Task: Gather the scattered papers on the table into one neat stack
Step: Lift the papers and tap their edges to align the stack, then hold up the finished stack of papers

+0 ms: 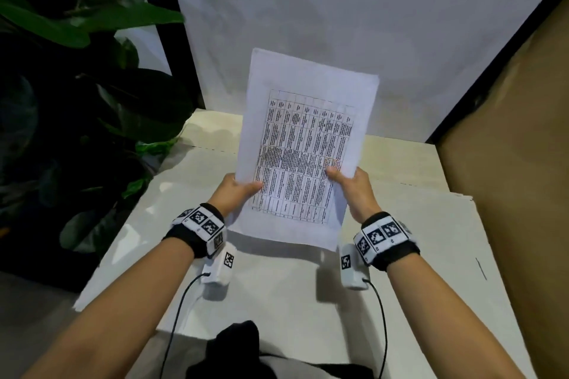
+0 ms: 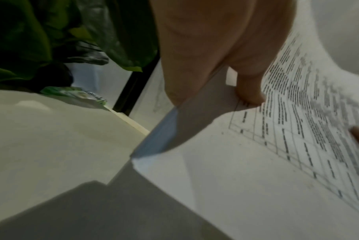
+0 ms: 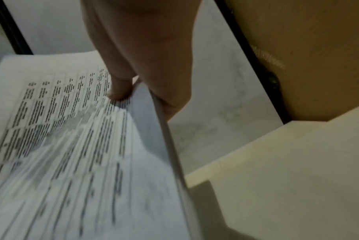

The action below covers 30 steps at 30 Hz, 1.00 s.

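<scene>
A stack of white papers (image 1: pixel 303 144), its top sheet printed with a dense table, stands tilted upright above the cream table (image 1: pixel 271 295). My left hand (image 1: pixel 238 189) grips its left edge, thumb on the front sheet and fingers behind. My right hand (image 1: pixel 346 180) grips the right edge the same way. The left wrist view shows the papers (image 2: pixel 246 170) with several sheet edges slightly offset at the lower corner and my thumb (image 2: pixel 249 91) pressing on the print. In the right wrist view the papers (image 3: pixel 76 154) are pinched under my thumb (image 3: pixel 118 91).
A dark leafy plant (image 1: pixel 77 95) stands left of the table beside a black post (image 1: pixel 166 28). A white wall (image 1: pixel 338 24) is behind. A brown board (image 1: pixel 508 148) walls in the right side. Cables (image 1: pixel 175 317) trail from both wrist cameras.
</scene>
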Tool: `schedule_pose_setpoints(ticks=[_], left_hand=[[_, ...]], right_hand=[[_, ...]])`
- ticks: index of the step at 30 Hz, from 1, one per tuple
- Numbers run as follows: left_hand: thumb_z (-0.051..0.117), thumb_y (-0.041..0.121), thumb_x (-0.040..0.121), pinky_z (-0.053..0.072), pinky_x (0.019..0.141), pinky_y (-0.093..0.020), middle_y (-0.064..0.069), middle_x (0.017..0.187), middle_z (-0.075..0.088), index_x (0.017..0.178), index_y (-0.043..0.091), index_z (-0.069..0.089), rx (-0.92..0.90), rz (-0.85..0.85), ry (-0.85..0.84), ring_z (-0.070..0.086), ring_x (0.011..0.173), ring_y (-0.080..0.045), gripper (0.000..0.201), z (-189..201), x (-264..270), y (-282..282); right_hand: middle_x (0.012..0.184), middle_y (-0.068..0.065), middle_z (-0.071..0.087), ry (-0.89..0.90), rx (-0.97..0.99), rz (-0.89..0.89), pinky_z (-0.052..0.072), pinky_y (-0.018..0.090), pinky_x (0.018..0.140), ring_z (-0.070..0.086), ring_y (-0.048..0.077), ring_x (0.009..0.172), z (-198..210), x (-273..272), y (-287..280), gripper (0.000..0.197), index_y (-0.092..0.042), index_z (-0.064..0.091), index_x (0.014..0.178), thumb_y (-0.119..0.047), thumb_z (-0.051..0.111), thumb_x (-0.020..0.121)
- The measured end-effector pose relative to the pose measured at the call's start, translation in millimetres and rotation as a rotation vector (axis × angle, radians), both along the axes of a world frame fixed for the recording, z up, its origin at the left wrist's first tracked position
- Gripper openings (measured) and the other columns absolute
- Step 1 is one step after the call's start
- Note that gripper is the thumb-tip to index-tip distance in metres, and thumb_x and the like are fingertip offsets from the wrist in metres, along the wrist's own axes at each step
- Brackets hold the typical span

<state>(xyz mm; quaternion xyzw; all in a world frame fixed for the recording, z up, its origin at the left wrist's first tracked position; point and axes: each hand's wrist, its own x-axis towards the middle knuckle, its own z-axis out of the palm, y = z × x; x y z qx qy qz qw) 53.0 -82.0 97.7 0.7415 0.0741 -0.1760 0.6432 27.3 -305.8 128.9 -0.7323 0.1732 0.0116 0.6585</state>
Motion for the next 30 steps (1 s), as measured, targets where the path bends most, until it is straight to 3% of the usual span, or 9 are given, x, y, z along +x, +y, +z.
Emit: schedule_pose_setpoints(ticks=[3,5,7,9,14,17,20,24,30], left_hand=[[0.060,0.021,0.085,0.043,0.089,-0.031,-0.007,0.104,0.062,0.120,0.000,0.050,0.013,0.068,0.071,0.056,0.103,-0.023,0.042,-6,6,22],[0.059,0.018,0.085,0.041,0.093,-0.033,-0.009,0.109,0.061,0.121,0.000,0.051,0.064,0.051,0.116,0.056,0.101,-0.023,0.040,-11,8,36],[0.060,0.013,0.084,0.040,0.096,-0.034,-0.008,0.115,0.061,0.121,0.001,0.053,0.130,0.046,0.141,0.056,0.102,-0.023,0.039,-21,10,50],[0.061,0.006,0.083,0.041,0.100,-0.039,-0.013,0.123,0.060,0.121,0.001,0.054,0.152,0.087,0.150,0.058,0.108,-0.027,0.039,-32,11,63],[0.060,-0.003,0.081,0.043,0.096,-0.038,-0.018,0.122,0.059,0.121,-0.004,0.052,0.184,0.125,0.192,0.058,0.109,-0.031,0.041,-62,12,92],[0.064,-0.003,0.077,0.043,0.097,-0.037,-0.013,0.125,0.054,0.126,0.001,0.043,0.303,0.108,0.202,0.055,0.109,-0.027,0.054,-88,13,107],[0.060,-0.007,0.078,0.042,0.098,-0.037,-0.022,0.129,0.049,0.137,0.008,0.029,0.448,0.075,0.278,0.051,0.116,-0.035,0.069,-110,7,113],[0.054,-0.009,0.079,0.041,0.092,-0.034,-0.022,0.126,0.055,0.131,0.004,0.038,0.582,0.022,0.226,0.053,0.114,-0.034,0.057,-119,1,112],[0.051,-0.008,0.079,0.041,0.094,-0.038,-0.023,0.125,0.055,0.130,0.002,0.043,0.682,-0.042,0.175,0.053,0.113,-0.038,0.052,-122,-1,116]], right_hand=[[0.111,0.012,0.062,0.195,-0.053,0.186,0.046,0.033,0.085,0.058,0.020,0.093,-31,-10,16,0.037,-0.001,0.052,0.122,-0.014,0.057,0.087],[0.110,0.010,0.063,0.288,-0.071,0.266,0.050,0.034,0.084,0.060,0.020,0.091,-52,-14,30,0.038,-0.002,0.052,0.123,-0.013,0.058,0.088],[0.121,0.013,0.061,0.343,-0.095,0.264,0.047,0.043,0.097,0.060,0.027,0.105,-74,-12,43,0.041,-0.002,0.051,0.125,-0.013,0.060,0.086],[0.121,0.015,0.061,0.380,-0.103,0.253,0.044,0.044,0.100,0.058,0.030,0.109,-93,-8,58,0.040,0.000,0.053,0.122,-0.013,0.061,0.085],[0.100,0.011,0.058,0.513,-0.109,0.216,0.046,0.033,0.083,0.055,0.024,0.091,-131,-4,93,0.038,0.007,0.053,0.118,-0.011,0.061,0.085],[0.111,0.013,0.059,0.609,-0.186,0.221,0.047,0.032,0.085,0.057,0.027,0.100,-153,-3,107,0.047,0.007,0.048,0.123,-0.017,0.061,0.084],[0.118,0.021,0.056,0.688,-0.380,0.276,0.043,0.031,0.081,0.055,0.031,0.108,-159,-3,116,0.048,0.008,0.037,0.128,-0.014,0.054,0.088],[0.133,0.025,0.046,0.723,-0.442,0.335,0.043,0.035,0.094,0.048,0.035,0.120,-162,0,119,0.063,0.007,0.019,0.137,-0.006,0.054,0.086],[0.119,0.022,0.055,0.725,-0.522,0.430,0.039,0.028,0.074,0.055,0.031,0.110,-167,-2,120,0.054,0.010,0.029,0.130,-0.008,0.055,0.087]])
